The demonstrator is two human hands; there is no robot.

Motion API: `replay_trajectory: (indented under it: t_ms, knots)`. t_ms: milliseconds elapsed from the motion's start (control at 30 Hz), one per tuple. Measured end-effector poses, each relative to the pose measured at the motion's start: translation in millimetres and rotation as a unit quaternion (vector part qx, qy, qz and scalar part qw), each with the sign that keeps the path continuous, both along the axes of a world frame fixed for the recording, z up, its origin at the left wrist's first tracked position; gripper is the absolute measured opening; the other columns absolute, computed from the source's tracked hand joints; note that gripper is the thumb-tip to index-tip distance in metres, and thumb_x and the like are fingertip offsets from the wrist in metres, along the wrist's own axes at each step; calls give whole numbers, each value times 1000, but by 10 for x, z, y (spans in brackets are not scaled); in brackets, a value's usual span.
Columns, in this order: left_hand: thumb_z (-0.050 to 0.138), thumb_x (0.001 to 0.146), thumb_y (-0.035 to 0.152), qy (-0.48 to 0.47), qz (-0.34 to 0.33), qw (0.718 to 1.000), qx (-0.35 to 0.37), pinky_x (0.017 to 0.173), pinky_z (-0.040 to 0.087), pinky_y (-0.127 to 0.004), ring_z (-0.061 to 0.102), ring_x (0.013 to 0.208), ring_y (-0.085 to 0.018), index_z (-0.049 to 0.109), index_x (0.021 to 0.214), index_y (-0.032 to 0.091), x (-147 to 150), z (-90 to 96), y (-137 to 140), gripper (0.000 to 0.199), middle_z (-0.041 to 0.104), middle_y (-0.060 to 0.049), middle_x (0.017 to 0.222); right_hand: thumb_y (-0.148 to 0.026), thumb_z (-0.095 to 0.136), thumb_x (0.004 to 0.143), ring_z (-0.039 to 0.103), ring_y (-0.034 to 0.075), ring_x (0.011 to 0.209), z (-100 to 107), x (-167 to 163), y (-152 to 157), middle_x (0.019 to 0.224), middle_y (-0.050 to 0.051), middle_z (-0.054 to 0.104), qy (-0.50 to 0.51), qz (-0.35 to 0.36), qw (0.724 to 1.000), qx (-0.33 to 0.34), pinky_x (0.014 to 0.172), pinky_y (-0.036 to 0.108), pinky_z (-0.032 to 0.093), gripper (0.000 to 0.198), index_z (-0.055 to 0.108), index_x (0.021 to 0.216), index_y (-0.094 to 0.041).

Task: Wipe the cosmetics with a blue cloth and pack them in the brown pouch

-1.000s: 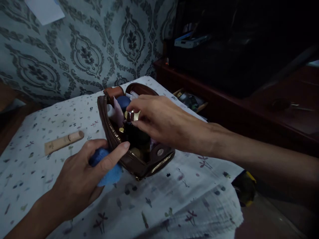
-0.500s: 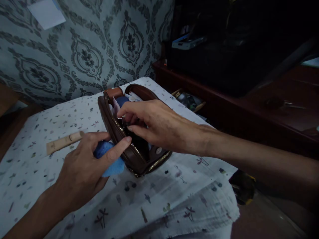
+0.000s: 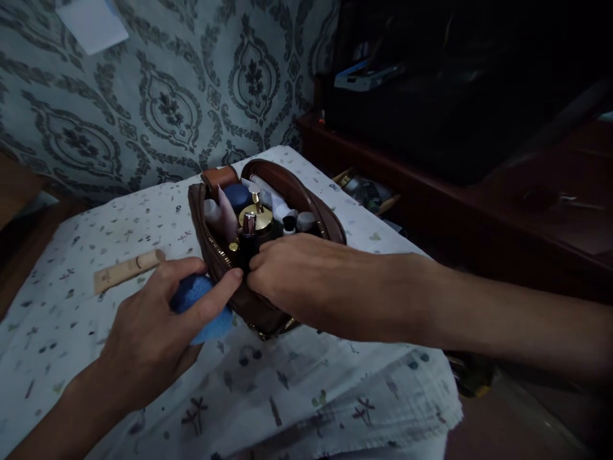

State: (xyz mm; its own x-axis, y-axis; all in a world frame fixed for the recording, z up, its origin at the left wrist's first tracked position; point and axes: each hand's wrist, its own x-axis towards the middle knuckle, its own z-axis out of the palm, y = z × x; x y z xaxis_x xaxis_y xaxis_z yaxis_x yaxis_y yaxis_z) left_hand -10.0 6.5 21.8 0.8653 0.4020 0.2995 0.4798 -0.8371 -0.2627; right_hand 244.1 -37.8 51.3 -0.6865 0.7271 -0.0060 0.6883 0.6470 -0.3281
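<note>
A brown zippered toiletry bag (image 3: 211, 239) lies unzipped on the table, packed with bottles and tubes. Inside it are a gold-topped pump bottle (image 3: 262, 220), a dark bottle with a shiny cap (image 3: 248, 239), a round blue item (image 3: 236, 195) and a pink tube (image 3: 228, 214). My left hand (image 3: 148, 319) grips a fluffy blue cloth (image 3: 213, 327), its thumb and forefinger at the bag's near-left side. My right hand (image 3: 306, 278) is down in the bag's near end with curled fingers. Its fingertips, and anything in them, are hidden.
A beige tube (image 3: 127, 271) lies left of the bag on the patterned tablecloth (image 3: 268, 390). Patterned wallpaper (image 3: 167, 108) rises behind the table. To the right stand dark red furniture (image 3: 431, 198) and an open drawer (image 3: 366, 195) with things inside.
My right hand has moved down and toward the bag's near end, uncovering the pump bottle and caps. My left hand, with the blue cloth, has shifted slightly left.
</note>
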Motion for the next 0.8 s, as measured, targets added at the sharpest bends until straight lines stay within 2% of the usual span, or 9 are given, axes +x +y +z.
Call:
replay_trajectory:
  t_ms: [67, 167, 267, 367, 500, 633, 800]
  knots:
    - [45, 84, 11, 10, -3, 1000, 12, 60, 50, -29, 61, 103, -29, 33, 149, 39, 16, 6, -6, 72, 53, -12, 126, 3, 52, 79, 38, 9, 49, 32, -37, 36, 58, -2, 53, -52, 15, 999, -4, 52, 28, 28, 22, 58, 67, -14]
    - [46, 79, 8, 24, -9, 999, 20, 58, 48, -28, 62, 100, -28, 32, 150, 37, 26, 12, -10, 78, 52, -13, 125, 2, 51, 84, 36, 9, 46, 145, -113, 95, 54, -2, 52, -139, 15, 989, -47, 51, 29, 28, 25, 61, 68, -14]
    - [43, 77, 4, 16, -18, 999, 30, 58, 49, -29, 63, 103, -31, 35, 148, 35, 27, 5, -14, 78, 53, -14, 125, -3, 50, 90, 40, 11, 49, 281, -202, 134, 60, -1, 57, -211, 13, 974, -83, 51, 28, 29, 25, 65, 73, -14]
    - [42, 74, 4, 12, -23, 999, 39, 59, 51, -29, 64, 103, -31, 40, 145, 33, 34, -1, -21, 77, 56, -14, 124, -4, 51, 91, 51, 13, 57, 360, -271, 136, 68, 2, 64, -269, 17, 958, -96, 54, 29, 32, 23, 70, 82, -13]
    - [43, 72, 2, 20, -28, 998, 44, 60, 51, -27, 64, 104, -29, 40, 145, 31, 43, 1, -21, 79, 57, -13, 123, -4, 51, 91, 59, 15, 65, 376, -305, 119, 75, 6, 68, -293, 28, 952, -86, 55, 28, 32, 24, 73, 86, -10]
    - [46, 71, -1, 8, -29, 999, 34, 62, 53, -27, 63, 103, -27, 40, 146, 32, 51, -11, -28, 82, 55, -13, 125, -7, 52, 92, 61, 16, 66, 367, -322, 119, 78, 6, 69, -299, 30, 948, -102, 53, 28, 32, 22, 73, 86, -10]
    - [52, 70, -3, -15, -24, 1000, 12, 67, 56, -28, 60, 110, -28, 45, 144, 33, 74, -35, -45, 83, 53, -12, 127, -4, 56, 87, 62, 17, 67, 361, -355, 120, 79, 6, 71, -308, 8, 944, -117, 56, 29, 37, 19, 73, 86, -11]
